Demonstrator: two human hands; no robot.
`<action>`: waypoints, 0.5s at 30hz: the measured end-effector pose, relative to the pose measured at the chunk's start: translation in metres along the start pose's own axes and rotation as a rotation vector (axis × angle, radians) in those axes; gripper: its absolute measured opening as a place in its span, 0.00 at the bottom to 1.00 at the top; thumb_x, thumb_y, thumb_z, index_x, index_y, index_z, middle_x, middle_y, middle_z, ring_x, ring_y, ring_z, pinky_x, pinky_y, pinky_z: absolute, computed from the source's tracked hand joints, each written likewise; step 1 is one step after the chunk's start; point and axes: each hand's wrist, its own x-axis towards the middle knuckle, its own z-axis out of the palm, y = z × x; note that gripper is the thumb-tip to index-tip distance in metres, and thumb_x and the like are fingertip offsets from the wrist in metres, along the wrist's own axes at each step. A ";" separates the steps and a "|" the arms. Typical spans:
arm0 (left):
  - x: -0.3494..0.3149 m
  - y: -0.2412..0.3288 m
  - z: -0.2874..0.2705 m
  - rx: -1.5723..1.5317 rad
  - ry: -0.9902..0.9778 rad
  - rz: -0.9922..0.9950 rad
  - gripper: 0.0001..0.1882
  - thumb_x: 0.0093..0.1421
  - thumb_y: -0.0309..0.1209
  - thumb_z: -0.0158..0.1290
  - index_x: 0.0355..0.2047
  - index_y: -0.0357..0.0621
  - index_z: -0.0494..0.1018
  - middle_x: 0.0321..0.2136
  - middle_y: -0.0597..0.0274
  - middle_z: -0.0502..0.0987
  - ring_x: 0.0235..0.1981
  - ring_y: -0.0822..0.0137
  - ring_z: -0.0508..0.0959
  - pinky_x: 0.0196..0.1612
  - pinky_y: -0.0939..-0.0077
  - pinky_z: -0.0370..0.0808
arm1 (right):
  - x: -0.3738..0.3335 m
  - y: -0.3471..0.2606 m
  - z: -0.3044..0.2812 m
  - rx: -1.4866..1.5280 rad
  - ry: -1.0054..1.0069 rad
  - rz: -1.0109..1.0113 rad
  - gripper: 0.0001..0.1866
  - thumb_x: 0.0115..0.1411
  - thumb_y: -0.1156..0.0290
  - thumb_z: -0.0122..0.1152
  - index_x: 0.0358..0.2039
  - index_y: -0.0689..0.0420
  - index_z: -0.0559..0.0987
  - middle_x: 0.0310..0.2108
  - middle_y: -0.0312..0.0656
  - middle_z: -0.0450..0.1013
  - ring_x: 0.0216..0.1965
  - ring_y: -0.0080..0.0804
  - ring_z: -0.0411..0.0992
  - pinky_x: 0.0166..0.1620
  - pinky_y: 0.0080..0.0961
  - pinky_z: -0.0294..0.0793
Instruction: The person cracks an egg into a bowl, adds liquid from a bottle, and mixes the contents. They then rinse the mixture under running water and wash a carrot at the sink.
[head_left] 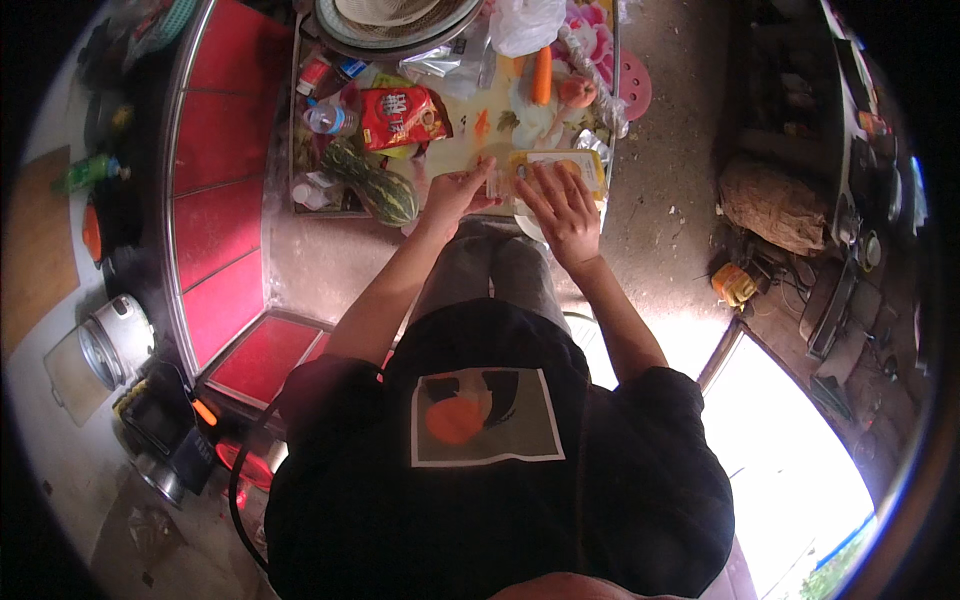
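Observation:
A flat, yellow-edged clear package [587, 165] lies near the front right corner of the table, below the carrot. At its left end, my left hand [458, 192] is closed, with the thumb up and the fingers at the clear edge. My right hand [562, 208] lies over the package with its fingers stretched out and slightly apart, covering part of it. What is inside the package is hard to make out. Left of my left hand sits a green striped squash [372, 182], and behind it a red snack bag [402, 117].
On the table are a plastic bottle [331, 119], a carrot [541, 78], a round reddish fruit [577, 92], a white plastic bag [527, 25] and stacked round trays [400, 48]. A pink stool [633, 86] stands right of the table; a red-panelled cabinet [225, 150] stands left.

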 end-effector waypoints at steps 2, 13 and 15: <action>-0.002 0.002 0.002 0.012 -0.007 0.006 0.17 0.58 0.40 0.60 0.35 0.36 0.74 0.29 0.64 0.77 0.28 0.73 0.79 0.31 0.81 0.81 | 0.001 0.001 -0.001 0.000 0.009 0.000 0.28 0.50 0.71 0.56 0.55 0.43 0.73 0.56 0.39 0.68 0.56 0.44 0.67 0.58 0.39 0.65; 0.002 -0.005 0.004 0.262 -0.087 0.339 0.19 0.55 0.34 0.63 0.41 0.33 0.74 0.33 0.63 0.78 0.33 0.76 0.77 0.38 0.82 0.77 | 0.000 0.004 -0.001 0.105 0.054 0.105 0.30 0.45 0.72 0.59 0.53 0.44 0.75 0.55 0.38 0.69 0.56 0.44 0.67 0.58 0.39 0.65; 0.005 -0.005 0.001 0.404 -0.117 0.500 0.20 0.53 0.34 0.64 0.42 0.34 0.74 0.33 0.63 0.78 0.35 0.76 0.77 0.38 0.82 0.75 | -0.001 0.004 0.000 0.153 0.073 0.136 0.31 0.43 0.73 0.61 0.53 0.44 0.75 0.54 0.38 0.70 0.55 0.43 0.68 0.58 0.38 0.66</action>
